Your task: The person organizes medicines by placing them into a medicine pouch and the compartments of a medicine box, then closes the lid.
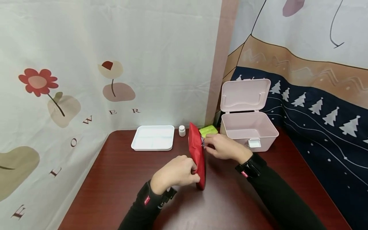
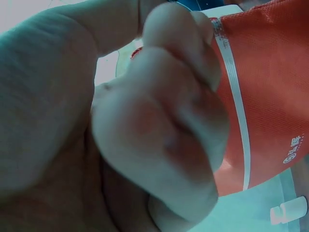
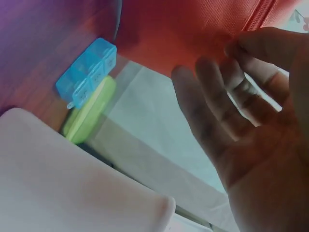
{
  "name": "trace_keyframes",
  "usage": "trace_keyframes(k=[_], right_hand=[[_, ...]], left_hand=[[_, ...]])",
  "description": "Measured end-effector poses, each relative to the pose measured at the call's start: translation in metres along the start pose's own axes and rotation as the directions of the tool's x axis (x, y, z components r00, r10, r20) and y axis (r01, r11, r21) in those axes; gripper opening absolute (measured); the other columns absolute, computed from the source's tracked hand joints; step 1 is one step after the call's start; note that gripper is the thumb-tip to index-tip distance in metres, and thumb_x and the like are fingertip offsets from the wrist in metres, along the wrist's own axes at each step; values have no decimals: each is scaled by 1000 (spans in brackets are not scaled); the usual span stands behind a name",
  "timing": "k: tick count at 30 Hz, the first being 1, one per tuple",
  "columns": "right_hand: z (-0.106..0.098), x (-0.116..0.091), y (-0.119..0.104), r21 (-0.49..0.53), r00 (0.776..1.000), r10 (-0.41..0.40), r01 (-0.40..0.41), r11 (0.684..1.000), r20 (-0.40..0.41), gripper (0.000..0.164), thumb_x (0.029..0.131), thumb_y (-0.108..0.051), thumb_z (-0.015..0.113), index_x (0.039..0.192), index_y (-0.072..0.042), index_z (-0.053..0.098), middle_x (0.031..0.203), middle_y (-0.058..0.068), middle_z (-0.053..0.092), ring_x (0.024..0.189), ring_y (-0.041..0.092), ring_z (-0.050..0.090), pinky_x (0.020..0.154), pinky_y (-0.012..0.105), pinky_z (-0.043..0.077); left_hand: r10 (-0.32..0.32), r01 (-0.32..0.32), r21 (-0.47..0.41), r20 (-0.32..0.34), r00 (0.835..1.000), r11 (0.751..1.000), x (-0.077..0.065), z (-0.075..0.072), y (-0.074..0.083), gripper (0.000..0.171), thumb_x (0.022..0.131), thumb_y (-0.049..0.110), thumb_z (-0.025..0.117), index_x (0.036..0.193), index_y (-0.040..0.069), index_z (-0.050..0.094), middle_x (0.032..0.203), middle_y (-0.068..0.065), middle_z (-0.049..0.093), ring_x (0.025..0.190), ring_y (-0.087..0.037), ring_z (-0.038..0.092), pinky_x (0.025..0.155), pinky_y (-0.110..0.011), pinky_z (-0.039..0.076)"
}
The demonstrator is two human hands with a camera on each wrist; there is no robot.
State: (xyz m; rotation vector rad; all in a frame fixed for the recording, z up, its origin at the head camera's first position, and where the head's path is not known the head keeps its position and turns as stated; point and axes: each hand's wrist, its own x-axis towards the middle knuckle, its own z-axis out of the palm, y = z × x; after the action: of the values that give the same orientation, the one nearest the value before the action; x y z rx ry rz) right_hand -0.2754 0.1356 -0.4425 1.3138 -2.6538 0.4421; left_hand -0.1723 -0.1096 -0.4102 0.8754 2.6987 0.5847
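A red zip pouch (image 1: 196, 156) stands on edge over the table, with a pale stripe and small white print on its side in the left wrist view. The left hand (image 1: 175, 171) grips its near end, fingers curled in against the fabric. At the pouch's far upper part is the right hand (image 1: 222, 146). In the right wrist view its thumb and forefinger pinch at the zipper (image 3: 258, 17), while the other fingers extend beside the red fabric. Whether a pull tab lies between the fingertips is hidden.
A white tray (image 1: 153, 148) and a small white bottle (image 1: 182, 131) stand at the back. Behind the pouch lies a green case (image 1: 209, 130), with a blue pill box (image 3: 89, 72) against it. A pale pink box (image 1: 244, 127) with its lid raised stands back right.
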Motion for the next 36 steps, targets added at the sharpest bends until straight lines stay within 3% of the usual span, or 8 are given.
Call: trace_keyframes(k=[5, 13, 17, 21, 24, 28, 32, 36], right_hand=[[1, -3, -4, 18, 999, -45, 44, 999, 11, 11, 101, -13, 74, 91, -18, 73, 92, -6, 61, 80, 9, 55, 76, 30, 52], [3, -4, -2, 3, 998, -11, 11, 1000, -59, 3, 98, -16, 78, 98, -19, 80, 133, 5, 67, 114, 19, 68, 91, 39, 60], [3, -4, -4, 10, 998, 16, -16, 1000, -65, 4, 99, -17, 77, 96, -18, 80, 138, 5, 66, 109, 19, 67, 88, 39, 60], [1, -7, -3, 1, 997, 31, -31, 1000, -72, 4, 99, -17, 77, 100, -17, 81, 142, 5, 65, 114, 20, 67, 90, 38, 61], [0, -7, -3, -6, 997, 12, -12, 1000, -76, 6, 100, -16, 76, 103, -15, 82, 141, 4, 67, 120, 21, 68, 95, 39, 61], [0, -8, -2, -19, 996, -24, 23, 1000, -89, 6, 100, -13, 75, 101, -14, 80, 129, 2, 74, 114, 19, 73, 93, 38, 62], [0, -8, -1, -17, 996, -32, 30, 999, -84, 4, 99, -12, 74, 98, -15, 77, 114, -2, 77, 99, 14, 74, 85, 35, 62], [2, -7, 2, -20, 998, -23, 21, 1000, -62, 9, 99, -13, 72, 93, -19, 70, 92, -7, 69, 81, 10, 62, 77, 32, 57]], left_hand=[[-20, 20, 6, 15, 1000, 1000, -1, -1, 0, 46, 93, 26, 73, 55, 23, 48, 49, 13, 33, 47, -5, 30, 51, -24, 28], [-14, 14, 0, 13, 1000, 1000, -4, -1, -4, 46, 94, 26, 74, 55, 23, 50, 49, 13, 35, 47, -5, 32, 51, -23, 30], [-24, 24, 8, -7, 1000, 1000, -4, 0, -6, 48, 94, 27, 74, 54, 24, 49, 49, 14, 34, 48, -5, 33, 52, -24, 29], [-24, 25, 11, -43, 999, 1000, -2, 0, -9, 51, 100, 33, 73, 57, 24, 49, 50, 14, 35, 49, -5, 34, 52, -24, 30], [-29, 30, 15, -65, 997, 999, 1, 0, -10, 49, 102, 31, 70, 58, 24, 48, 51, 12, 34, 49, -6, 33, 52, -25, 31], [-24, 27, 35, -84, 996, 999, 3, -1, -8, 46, 99, 24, 67, 59, 23, 46, 52, 12, 32, 51, -7, 30, 53, -25, 30], [-16, 22, 55, -111, 994, 998, 4, -2, -6, 45, 97, 23, 67, 58, 24, 43, 52, 12, 30, 52, -6, 29, 53, -25, 29], [-6, 15, 65, -136, 991, 998, 3, -2, -4, 45, 95, 22, 68, 58, 24, 42, 53, 13, 28, 53, -6, 27, 53, -25, 28]])
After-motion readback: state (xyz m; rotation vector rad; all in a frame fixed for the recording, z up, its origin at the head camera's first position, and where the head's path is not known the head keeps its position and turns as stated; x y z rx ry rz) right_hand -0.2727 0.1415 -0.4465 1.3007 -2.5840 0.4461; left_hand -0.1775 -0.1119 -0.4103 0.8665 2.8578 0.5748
